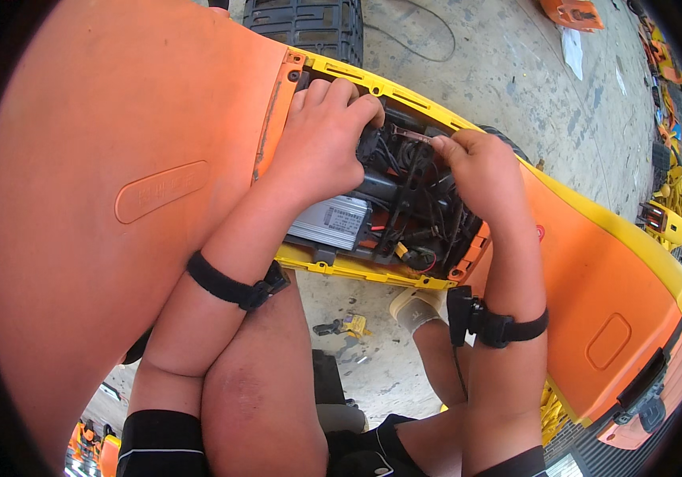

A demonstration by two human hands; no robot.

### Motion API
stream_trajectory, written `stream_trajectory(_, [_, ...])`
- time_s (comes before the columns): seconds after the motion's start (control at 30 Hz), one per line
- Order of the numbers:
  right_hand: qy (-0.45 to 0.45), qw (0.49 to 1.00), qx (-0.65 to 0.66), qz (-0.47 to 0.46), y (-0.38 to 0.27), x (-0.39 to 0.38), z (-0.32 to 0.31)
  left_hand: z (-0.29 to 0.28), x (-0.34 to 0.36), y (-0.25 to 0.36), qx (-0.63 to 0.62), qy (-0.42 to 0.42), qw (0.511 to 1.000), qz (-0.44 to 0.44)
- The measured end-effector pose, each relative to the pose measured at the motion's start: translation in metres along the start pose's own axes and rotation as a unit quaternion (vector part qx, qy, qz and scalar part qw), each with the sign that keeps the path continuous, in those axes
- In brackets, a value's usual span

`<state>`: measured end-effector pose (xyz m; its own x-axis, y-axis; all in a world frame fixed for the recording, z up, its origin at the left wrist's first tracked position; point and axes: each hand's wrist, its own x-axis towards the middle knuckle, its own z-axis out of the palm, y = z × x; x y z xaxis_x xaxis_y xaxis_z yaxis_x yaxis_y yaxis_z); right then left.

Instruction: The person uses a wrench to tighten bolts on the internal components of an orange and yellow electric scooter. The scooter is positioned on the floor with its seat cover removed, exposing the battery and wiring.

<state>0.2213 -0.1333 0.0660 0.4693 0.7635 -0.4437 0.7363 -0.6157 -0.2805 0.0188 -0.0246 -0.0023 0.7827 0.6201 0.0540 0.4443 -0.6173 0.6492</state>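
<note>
Right hand: pinched tight on a thin metal wrench.
Wrench: in the open hole, its far end near the black wires.
Left hand: fingers bent over the hole's left side; I can't tell if they grip anything.
Both hands: apart, with the wrench between them.
Silver box: has ridges, sits below the left hand.
Yellow plug: low in the hole, right of the silver box.
Orange shell: on both sides of the hole.
Yellow rim: runs along the hole's edges.
</note>
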Motion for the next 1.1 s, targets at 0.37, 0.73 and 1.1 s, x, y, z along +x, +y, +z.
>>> stream_trajectory(0.37, [-0.069, 0.997, 0.025, -0.006, 0.001, 0.016, -0.015, 0.000, 0.000, -0.001, 0.001, -0.005, 1.000, -0.004])
stream_trajectory(0.73, [-0.009, 0.999, -0.044, 0.028, -0.010, 0.006, -0.002, 0.001, -0.001, -0.001, 0.006, -0.003, 1.000, -0.007])
stream_trajectory(1.1, [0.016, 0.986, 0.050, 0.156, -0.025, -0.037, 0.037, -0.002, 0.000, 0.002, 0.002, -0.011, 1.000, -0.014])
